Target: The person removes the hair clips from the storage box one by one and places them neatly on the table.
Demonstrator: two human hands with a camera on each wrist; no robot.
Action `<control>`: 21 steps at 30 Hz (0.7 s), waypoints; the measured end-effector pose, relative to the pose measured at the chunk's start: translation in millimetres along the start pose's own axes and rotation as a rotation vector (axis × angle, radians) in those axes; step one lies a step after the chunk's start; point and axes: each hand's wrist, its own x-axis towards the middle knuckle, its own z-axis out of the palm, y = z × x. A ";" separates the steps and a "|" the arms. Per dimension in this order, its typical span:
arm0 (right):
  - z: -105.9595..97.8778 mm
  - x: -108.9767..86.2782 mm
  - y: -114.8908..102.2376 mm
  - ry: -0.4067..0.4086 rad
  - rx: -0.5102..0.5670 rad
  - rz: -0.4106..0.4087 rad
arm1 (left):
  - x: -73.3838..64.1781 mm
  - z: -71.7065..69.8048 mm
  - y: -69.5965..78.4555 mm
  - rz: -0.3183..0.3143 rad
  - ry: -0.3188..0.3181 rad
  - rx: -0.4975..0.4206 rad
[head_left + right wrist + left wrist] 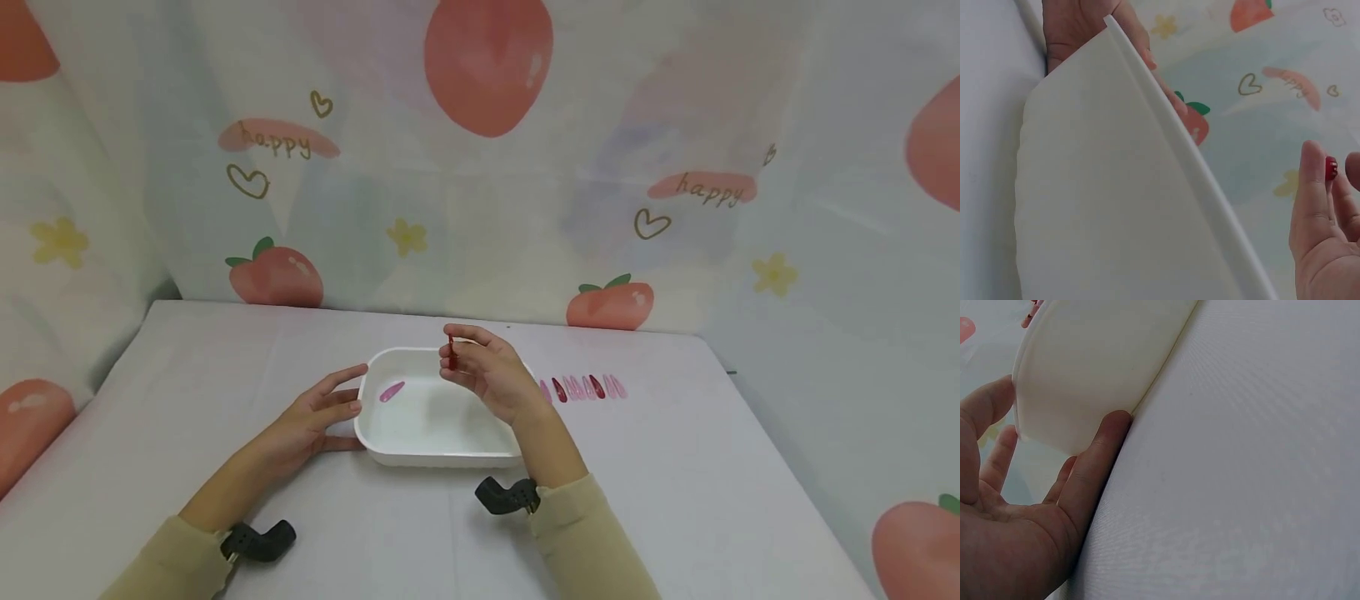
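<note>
Above the right half of a white tray (pixel 450 459), my right hand (pixel 491 371) pinches a red hair clip (pixel 452 354) between thumb and fingers. The end of that clip shows between the fingertips in the right wrist view. My left hand (pixel 303 425) rests against the tray's left end with its fingers spread; the left wrist view has fingertips touching the outer wall (pixel 1085 381) and rim. A pink hair clip (pixel 392 391) lies inside the tray towards its left. The right hand and wrist cover part of the tray's right side.
To the right of the tray, several pink and dark red hair clips (pixel 597 386) lie in a row on the white tabletop (pixel 675 483). The row's left end is partly hidden by the right hand. A printed cloth backdrop (pixel 480 217) stands behind the table.
</note>
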 end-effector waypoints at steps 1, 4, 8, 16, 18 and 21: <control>-2.3 -1.6 -2.4 0.006 0.001 -0.006 | 0.4 0.1 0.4 0.003 -0.004 0.003; -10.2 -7.2 -7.9 0.012 -0.019 -0.022 | 0.7 0.2 1.1 0.006 -0.004 0.008; -24.3 -15.6 -11.3 0.004 -0.094 -0.047 | -0.8 -0.1 1.8 0.013 -0.005 0.009; -51.4 -34.5 -21.9 0.031 -0.193 -0.061 | -0.8 -1.0 1.4 0.014 -0.006 0.015; -57.9 -38.4 -24.4 0.038 -0.222 -0.062 | -0.9 -1.1 0.9 0.017 -0.013 0.013; -67.4 -44.4 -26.4 0.048 -0.246 -0.069 | -1.4 -1.4 0.3 0.017 -0.016 0.011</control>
